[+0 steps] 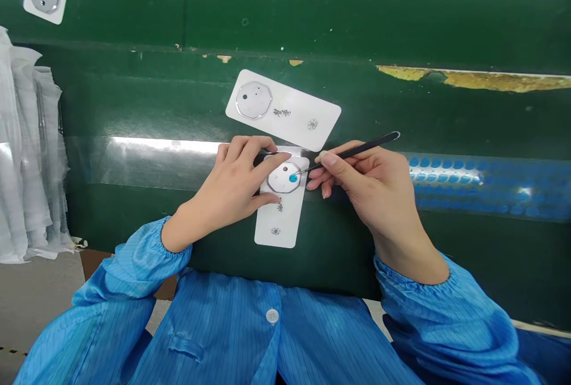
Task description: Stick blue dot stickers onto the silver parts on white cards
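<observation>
at the far left a stack of thin white sheets (31, 153) stands against the green table (357, 16), and above it a white panel with a gray disc (38, 7) lies partly cut off by the view's edge. next comes the left sleeve (147, 254), blue and gathered at the wrist. the left hand (236, 177) grasps the lower white panel (288, 221), its thumb and index finger spread over the face on either side of the octagonal disc; how the other fingers sit is partly hidden. this panel lies at the middle of the near side of the table, in front of the blue jacket (232, 325), with a blue dot (293, 178) on its disc. just beyond it, the upper white panel (298, 108) lies slantwise, its own disc toward the left. the right hand (379, 185) pinches black tweezers (366, 146) between thumb and fingers, the tips pointing left at the blue dot. further right, a clear strip (491, 185) bears rows of blue dots, and beyond it a yellowish chipped patch (491, 80) breaks the green surface.
</observation>
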Demonstrator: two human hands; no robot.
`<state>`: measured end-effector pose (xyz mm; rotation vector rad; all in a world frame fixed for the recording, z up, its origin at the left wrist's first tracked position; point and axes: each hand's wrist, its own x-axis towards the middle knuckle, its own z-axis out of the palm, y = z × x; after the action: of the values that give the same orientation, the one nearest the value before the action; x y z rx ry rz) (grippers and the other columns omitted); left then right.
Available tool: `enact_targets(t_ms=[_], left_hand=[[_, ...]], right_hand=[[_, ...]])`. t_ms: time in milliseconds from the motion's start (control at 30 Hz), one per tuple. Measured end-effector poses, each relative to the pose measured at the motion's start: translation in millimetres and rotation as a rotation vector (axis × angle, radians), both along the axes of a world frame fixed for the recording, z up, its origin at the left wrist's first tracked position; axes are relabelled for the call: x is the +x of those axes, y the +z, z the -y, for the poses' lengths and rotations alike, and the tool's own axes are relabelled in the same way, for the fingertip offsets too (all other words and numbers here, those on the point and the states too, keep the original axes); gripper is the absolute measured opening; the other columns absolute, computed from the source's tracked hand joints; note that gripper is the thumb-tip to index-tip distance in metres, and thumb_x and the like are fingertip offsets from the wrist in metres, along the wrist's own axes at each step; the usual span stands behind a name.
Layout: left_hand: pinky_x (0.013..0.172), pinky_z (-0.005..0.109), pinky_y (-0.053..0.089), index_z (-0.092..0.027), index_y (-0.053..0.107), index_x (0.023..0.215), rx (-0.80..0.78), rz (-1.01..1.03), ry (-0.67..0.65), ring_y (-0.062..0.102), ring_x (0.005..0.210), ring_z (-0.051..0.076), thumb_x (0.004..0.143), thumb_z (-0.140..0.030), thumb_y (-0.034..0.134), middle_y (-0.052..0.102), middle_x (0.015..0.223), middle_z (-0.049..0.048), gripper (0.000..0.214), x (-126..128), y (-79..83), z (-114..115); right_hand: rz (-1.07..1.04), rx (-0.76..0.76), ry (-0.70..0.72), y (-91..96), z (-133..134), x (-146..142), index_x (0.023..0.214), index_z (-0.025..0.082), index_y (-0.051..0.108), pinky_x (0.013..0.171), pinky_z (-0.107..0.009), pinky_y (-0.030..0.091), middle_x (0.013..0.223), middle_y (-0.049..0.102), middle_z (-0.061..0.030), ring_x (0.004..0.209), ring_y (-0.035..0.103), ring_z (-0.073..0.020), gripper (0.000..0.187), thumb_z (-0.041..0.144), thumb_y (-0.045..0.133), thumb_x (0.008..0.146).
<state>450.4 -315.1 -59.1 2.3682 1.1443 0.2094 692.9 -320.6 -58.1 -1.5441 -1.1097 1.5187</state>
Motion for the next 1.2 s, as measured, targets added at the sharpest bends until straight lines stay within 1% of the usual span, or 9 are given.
enact_targets(t_ms=[167,600,733,800,900,1000,1067,1133,1200], left_hand=[[0.099,0.048,0.041,-0.020,0.056,0.146,0.003,-0.002,-0.002,0.046,0.127,0.038,0.090,-0.038,0.083,0.055,0.144,0.0184,0.064,0.4,0.2,0.0],[0.101,0.050,0.039,-0.022,0.056,0.146,-0.019,0.001,0.001,0.044,0.130,0.038,0.093,-0.040,0.079,0.053,0.144,0.0180,0.061,0.3,-1.0,-0.5],[0.101,0.049,0.040,-0.022,0.056,0.146,-0.015,-0.006,0.003,0.045,0.129,0.038,0.094,-0.040,0.078,0.053,0.144,0.0180,0.060,0.0,-0.8,-0.4],[0.101,0.050,0.041,-0.022,0.054,0.148,-0.012,-0.017,0.000,0.045,0.129,0.039,0.092,-0.041,0.080,0.053,0.145,0.0184,0.065,0.7,0.4,-0.5],[0.101,0.050,0.041,-0.018,0.048,0.153,-0.014,-0.049,0.006,0.044,0.131,0.040,0.089,-0.042,0.083,0.051,0.149,0.0200,0.077,4.4,3.9,-0.4],[0.102,0.048,0.040,-0.018,0.048,0.151,-0.013,-0.071,0.013,0.045,0.133,0.038,0.087,-0.034,0.086,0.052,0.152,0.0175,0.076,10.8,8.1,-0.5],[0.102,0.046,0.039,-0.019,0.050,0.150,-0.002,-0.074,0.010,0.047,0.133,0.035,0.087,-0.026,0.085,0.054,0.151,0.0148,0.072,15.1,10.4,-0.8],[0.102,0.045,0.038,-0.018,0.049,0.149,0.012,-0.080,0.015,0.049,0.133,0.034,0.088,-0.022,0.084,0.056,0.148,0.0151,0.070,18.4,11.8,-1.3],[0.103,0.046,0.038,-0.014,0.048,0.149,0.015,-0.096,0.029,0.049,0.132,0.035,0.088,-0.023,0.084,0.056,0.146,0.0180,0.072,20.1,12.3,-1.8]], right_hand=[[-0.009,0.000,-0.005,-0.8,-0.8,0.1,0.087,0.019,0.077,0.048,-0.025,0.058,0.071,0.078,-0.0042,0.053,0.070,-0.0160,0.033,0.051,0.087,0.088],[0.008,0.054,0.017,-6.0,-0.6,1.1,0.086,0.020,0.075,0.045,-0.028,0.058,0.071,0.077,-0.0045,0.053,0.072,-0.0186,0.035,0.054,0.085,0.088],[0.045,0.091,0.040,-9.6,0.8,2.0,0.088,0.021,0.076,0.047,-0.029,0.058,0.074,0.078,-0.0047,0.055,0.073,-0.0193,0.029,0.049,0.081,0.093],[0.063,0.143,0.056,-11.7,3.2,2.2,0.089,0.022,0.075,0.047,-0.029,0.058,0.073,0.078,-0.0040,0.053,0.072,-0.0185,0.025,0.045,0.079,0.097],[0.144,0.311,0.114,-14.9,9.0,3.0,0.092,0.022,0.073,0.052,-0.030,0.060,0.076,0.077,-0.0029,0.056,0.072,-0.0173,0.017,0.037,0.072,0.102],[0.314,0.626,0.247,-18.2,14.9,5.5,0.098,0.023,0.073,0.059,-0.032,0.061,0.087,0.079,-0.0047,0.069,0.075,-0.0193,0.007,0.026,0.069,0.102],[0.401,0.847,0.322,-20.0,17.3,7.3,0.102,0.025,0.073,0.059,-0.032,0.061,0.089,0.079,-0.0051,0.073,0.076,-0.0208,0.006,0.021,0.069,0.100],[0.435,0.999,0.323,-21.1,18.1,8.4,0.106,0.025,0.073,0.059,-0.032,0.061,0.086,0.079,-0.0044,0.073,0.076,-0.0210,0.011,0.018,0.070,0.098],[0.435,1.081,0.237,-21.4,18.0,8.6,0.107,0.025,0.072,0.059,-0.033,0.061,0.083,0.078,-0.0040,0.071,0.075,-0.0207,0.013,0.017,0.070,0.097]])
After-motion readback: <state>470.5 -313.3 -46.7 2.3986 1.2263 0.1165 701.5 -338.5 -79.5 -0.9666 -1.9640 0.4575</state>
